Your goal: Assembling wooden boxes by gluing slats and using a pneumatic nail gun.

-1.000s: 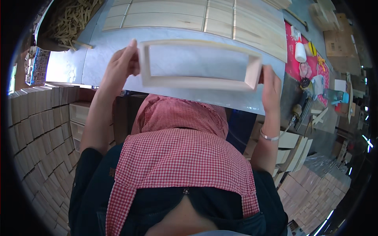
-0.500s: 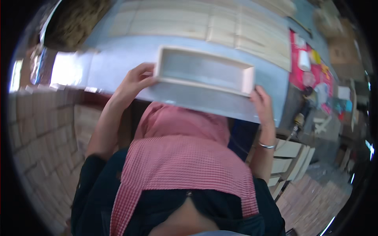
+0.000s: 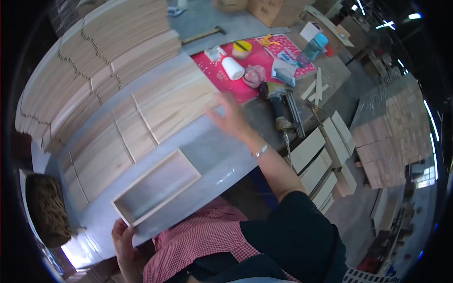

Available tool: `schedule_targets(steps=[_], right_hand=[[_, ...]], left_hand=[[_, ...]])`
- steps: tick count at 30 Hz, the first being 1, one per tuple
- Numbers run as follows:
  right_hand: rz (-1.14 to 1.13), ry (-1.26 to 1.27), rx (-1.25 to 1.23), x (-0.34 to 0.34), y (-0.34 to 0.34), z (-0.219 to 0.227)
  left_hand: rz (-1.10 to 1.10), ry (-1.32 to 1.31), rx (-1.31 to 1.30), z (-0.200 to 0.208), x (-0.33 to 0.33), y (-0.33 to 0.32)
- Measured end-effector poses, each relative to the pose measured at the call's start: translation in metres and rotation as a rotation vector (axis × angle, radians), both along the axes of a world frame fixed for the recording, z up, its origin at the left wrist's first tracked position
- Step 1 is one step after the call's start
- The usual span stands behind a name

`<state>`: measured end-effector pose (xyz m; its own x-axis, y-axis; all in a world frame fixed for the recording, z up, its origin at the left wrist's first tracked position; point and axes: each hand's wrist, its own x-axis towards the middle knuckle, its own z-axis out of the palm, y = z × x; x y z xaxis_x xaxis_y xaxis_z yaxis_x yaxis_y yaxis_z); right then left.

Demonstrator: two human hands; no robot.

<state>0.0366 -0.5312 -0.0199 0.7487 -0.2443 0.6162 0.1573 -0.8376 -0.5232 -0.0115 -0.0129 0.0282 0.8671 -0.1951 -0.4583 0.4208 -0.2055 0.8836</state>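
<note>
A shallow rectangular wooden frame [image 3: 165, 206] lies on the pale tabletop near its front edge, and the table surface shows through its middle. My left hand [image 3: 123, 239] pinches its near left corner. Beyond the frame, thin light wood panels [image 3: 160, 106] lie side by side with narrow gaps. My right hand [image 3: 231, 117], somewhat blurred, is off the frame and reaches over the right end of these panels. Its fingers are apart with nothing visible in them; I cannot tell whether they touch the wood.
Stacked wood pieces [image 3: 137, 40] with wavy edges stand at the back left. A nail gun [image 3: 283, 106] lies on the right, near a red mat [image 3: 207, 66] holding a white bottle [image 3: 232, 69]. A bin of brown scraps [image 3: 45, 207] is at far left; a hammer [image 3: 203, 35] lies behind.
My right hand has let go of the frame's right end and moved out over the panels. My left hand stays at the frame's left corner. The view has swung to the right.
</note>
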Motion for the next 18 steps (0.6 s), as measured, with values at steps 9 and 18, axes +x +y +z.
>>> schedule_targets(steps=[9,18], right_hand=[[-0.75,0.516,-0.012,0.095,-0.119,-0.001],[-0.76,0.148,0.321,0.077,-0.113,0.002]], left_hand=[[0.109,-0.071,-0.09,-0.019,-0.012,0.007],[0.31,-0.135,-0.152,-0.036,-0.023,0.019]])
